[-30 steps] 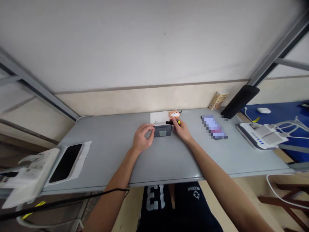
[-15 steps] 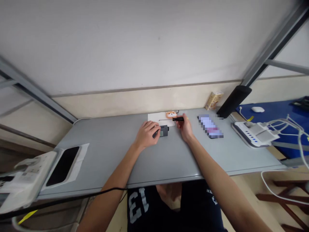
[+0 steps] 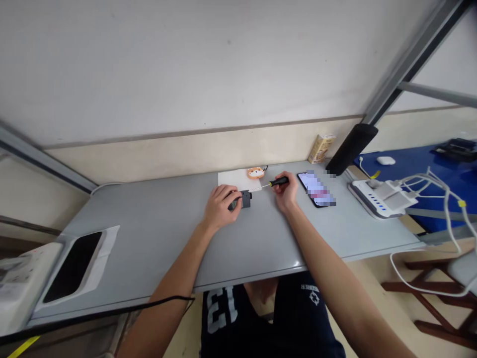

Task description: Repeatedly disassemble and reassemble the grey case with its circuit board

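Observation:
On the grey table, my left hand [image 3: 222, 206] is closed round the left part of a small dark grey device [image 3: 246, 199], hiding much of it. My right hand [image 3: 286, 193] grips a screwdriver [image 3: 279, 181] by its black and yellow handle. The thin shaft points left, with its tip at the upper right edge of the device; whether it touches cannot be made out. Just behind lie a white sheet of paper [image 3: 233, 179] and an orange case with an animal face [image 3: 255, 172].
A lit phone [image 3: 316, 189], a small box [image 3: 321, 148], a black cylinder [image 3: 352, 149] and a power strip with cables [image 3: 376, 199] are to the right. At the left lie a dark phone [image 3: 74, 266] and a white power strip [image 3: 28, 283]. A black cable crosses the front edge.
The view has shifted, so the table's contents appear further left. The screwdriver has tilted, its tip now down at the device instead of above the paper. Both hands keep their hold.

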`<control>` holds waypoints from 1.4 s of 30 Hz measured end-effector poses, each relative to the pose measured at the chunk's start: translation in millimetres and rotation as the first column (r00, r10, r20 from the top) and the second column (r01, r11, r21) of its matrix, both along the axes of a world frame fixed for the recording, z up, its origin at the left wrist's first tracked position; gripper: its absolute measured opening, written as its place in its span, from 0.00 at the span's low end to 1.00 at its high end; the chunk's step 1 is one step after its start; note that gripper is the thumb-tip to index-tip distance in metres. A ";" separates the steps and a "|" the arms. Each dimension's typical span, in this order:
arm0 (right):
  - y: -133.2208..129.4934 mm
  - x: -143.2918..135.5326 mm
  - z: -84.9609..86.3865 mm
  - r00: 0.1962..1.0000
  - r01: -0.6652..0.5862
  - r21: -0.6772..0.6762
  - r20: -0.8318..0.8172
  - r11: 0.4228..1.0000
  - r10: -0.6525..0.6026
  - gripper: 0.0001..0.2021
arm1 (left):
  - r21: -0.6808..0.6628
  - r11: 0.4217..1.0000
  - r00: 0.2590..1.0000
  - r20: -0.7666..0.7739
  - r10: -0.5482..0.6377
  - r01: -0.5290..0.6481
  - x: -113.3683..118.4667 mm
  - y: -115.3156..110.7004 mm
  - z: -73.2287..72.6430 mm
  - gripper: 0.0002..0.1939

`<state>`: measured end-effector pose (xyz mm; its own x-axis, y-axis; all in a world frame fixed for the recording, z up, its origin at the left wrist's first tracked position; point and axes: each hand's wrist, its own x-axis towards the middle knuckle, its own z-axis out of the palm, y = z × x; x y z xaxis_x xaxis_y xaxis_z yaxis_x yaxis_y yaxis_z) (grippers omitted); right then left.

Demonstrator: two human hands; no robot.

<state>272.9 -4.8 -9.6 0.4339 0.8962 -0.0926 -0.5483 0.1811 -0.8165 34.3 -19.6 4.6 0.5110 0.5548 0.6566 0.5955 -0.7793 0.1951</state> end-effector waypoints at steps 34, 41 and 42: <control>-13.1 -33.2 -5.3 0.766 -0.277 0.033 0.611 0.960 0.200 0.17 | -0.062 0.981 0.952 0.239 0.192 -0.183 -37.2 18.6 8.3 0.14; -12.8 -30.0 -12.2 0.557 -0.393 -0.054 0.780 0.918 0.285 0.22 | -0.269 0.962 0.959 0.261 0.112 -0.039 -45.1 15.4 14.4 0.12; -12.7 -29.8 -11.6 0.543 -0.396 -0.063 0.789 0.916 0.289 0.23 | -0.339 0.941 0.963 0.254 0.092 0.000 -47.1 13.3 17.8 0.11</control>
